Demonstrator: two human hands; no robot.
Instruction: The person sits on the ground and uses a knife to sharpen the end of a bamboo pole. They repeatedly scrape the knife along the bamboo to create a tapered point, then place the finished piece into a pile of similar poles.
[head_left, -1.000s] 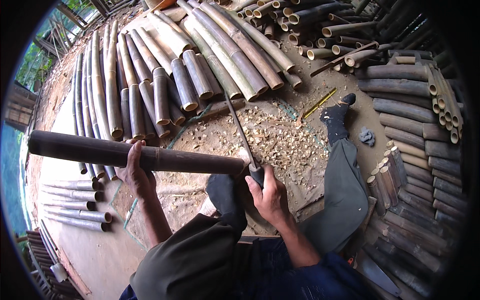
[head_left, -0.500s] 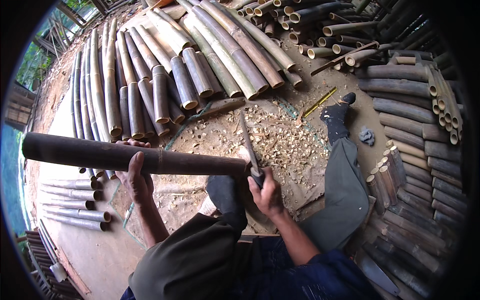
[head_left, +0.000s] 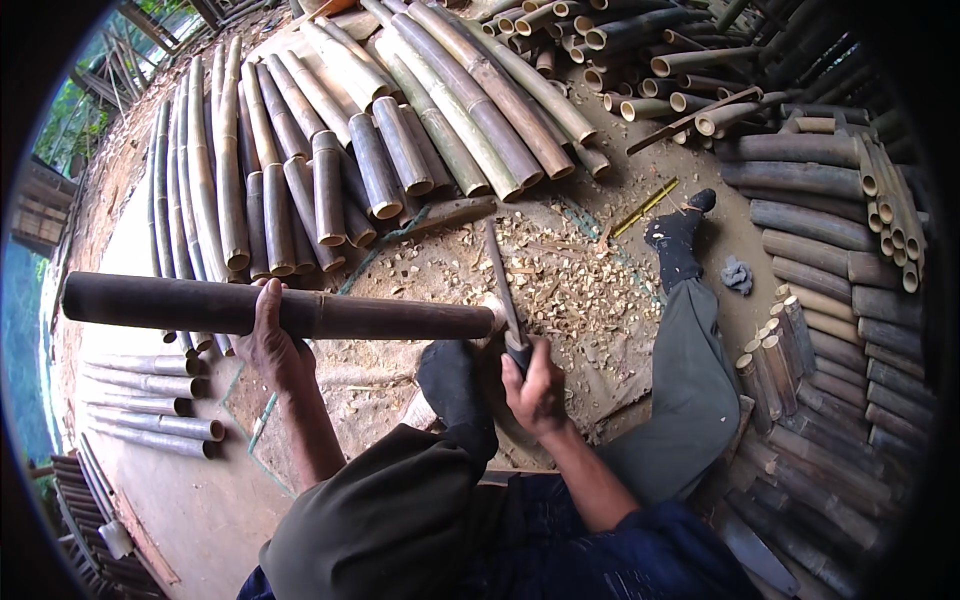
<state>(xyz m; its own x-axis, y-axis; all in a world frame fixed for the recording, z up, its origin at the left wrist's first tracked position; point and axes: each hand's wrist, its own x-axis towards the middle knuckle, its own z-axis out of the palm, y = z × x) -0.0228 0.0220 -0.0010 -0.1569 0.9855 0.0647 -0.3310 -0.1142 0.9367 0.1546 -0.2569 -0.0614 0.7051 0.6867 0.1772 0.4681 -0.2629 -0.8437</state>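
Across seated person's lap: dark bamboo pole (head_left: 300,312) lying roughly level, left end reaching past left knee. Left hand (head_left: 272,345) grips pole from below near middle, fingers curled over top. Right hand (head_left: 537,385) closed around handle of long blade (head_left: 500,275), blade edge touching pole's right cut end. Pale wood chips (head_left: 560,280) litter ground beyond. Cut bamboo stacks (head_left: 330,170) ring work spot. Right leg stretched out, dark sock (head_left: 675,245).

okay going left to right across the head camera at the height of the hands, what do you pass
Dark bamboo pole → left hand gripping it → long blade at the pole's end → right hand on the blade's handle → outstretched trousered leg → stacked bamboo sections.
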